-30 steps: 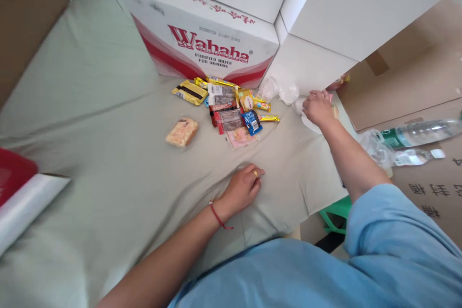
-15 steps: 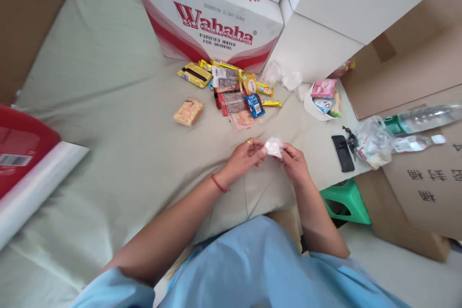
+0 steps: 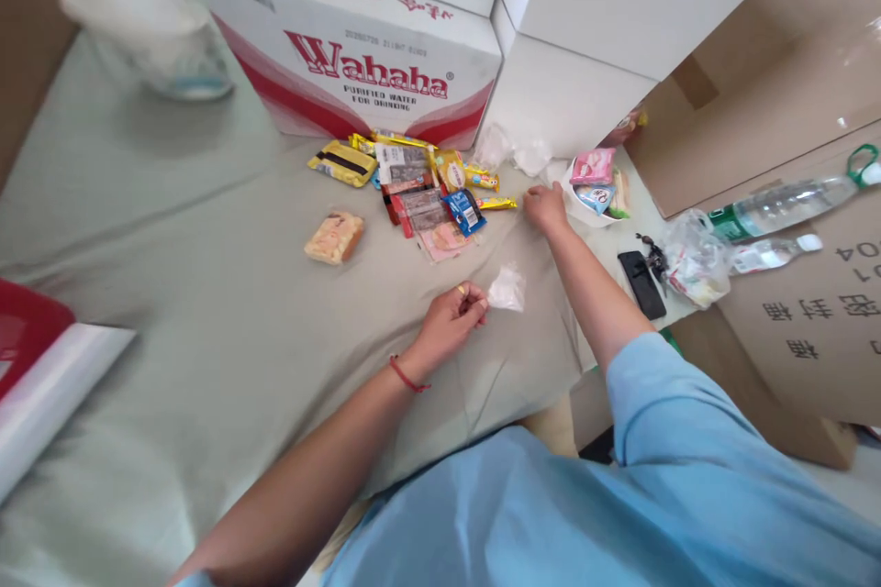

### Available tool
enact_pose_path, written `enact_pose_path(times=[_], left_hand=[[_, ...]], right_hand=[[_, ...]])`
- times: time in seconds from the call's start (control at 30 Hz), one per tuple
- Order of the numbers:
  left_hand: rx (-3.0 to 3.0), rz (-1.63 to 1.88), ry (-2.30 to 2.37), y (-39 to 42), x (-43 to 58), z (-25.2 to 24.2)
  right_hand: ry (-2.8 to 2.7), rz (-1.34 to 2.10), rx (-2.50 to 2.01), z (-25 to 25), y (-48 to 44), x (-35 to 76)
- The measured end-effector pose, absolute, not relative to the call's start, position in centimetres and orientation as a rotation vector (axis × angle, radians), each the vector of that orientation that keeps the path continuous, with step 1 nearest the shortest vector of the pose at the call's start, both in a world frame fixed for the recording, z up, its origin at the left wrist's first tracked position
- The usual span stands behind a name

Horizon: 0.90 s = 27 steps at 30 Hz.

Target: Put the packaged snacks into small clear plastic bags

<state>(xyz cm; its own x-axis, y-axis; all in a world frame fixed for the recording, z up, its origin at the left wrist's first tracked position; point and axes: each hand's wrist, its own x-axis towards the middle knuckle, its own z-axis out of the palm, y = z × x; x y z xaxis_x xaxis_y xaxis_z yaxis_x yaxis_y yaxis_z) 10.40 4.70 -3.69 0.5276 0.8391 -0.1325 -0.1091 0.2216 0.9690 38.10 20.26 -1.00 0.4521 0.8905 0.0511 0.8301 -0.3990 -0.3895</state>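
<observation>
my left grip (image 3: 455, 314) is curled nearly closed at the small plastic bag (image 3: 507, 288); i can't tell if it pinches it. my right grip (image 3: 546, 204) bends by the white bowl (image 3: 573, 204), its hold hidden. one bump could spill the bowl's snacks (image 3: 593, 167).

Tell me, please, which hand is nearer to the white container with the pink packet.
Right: the right hand is just left of the white container; the left hand is farther left, by a plastic bag.
</observation>
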Motion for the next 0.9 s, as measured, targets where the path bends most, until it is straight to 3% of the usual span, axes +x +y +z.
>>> enact_pose_path(times=[0.27, 0.63, 0.9], left_hand=[[1.201, 0.72, 0.812, 4.5, 10.3, -3.5], [0.984, 0.826, 0.885, 4.6, 10.2, -3.5], [1.108, 0.804, 0.885, 4.7, 10.3, -4.1]], right_hand=[[-1.276, 0.058, -2.515, -3.1, 23.7, 38.8], [-2.041, 0.221, -1.888, -4.3, 19.6, 38.7], [-1.534, 0.237, -1.905, -4.1, 17.1, 38.7]])
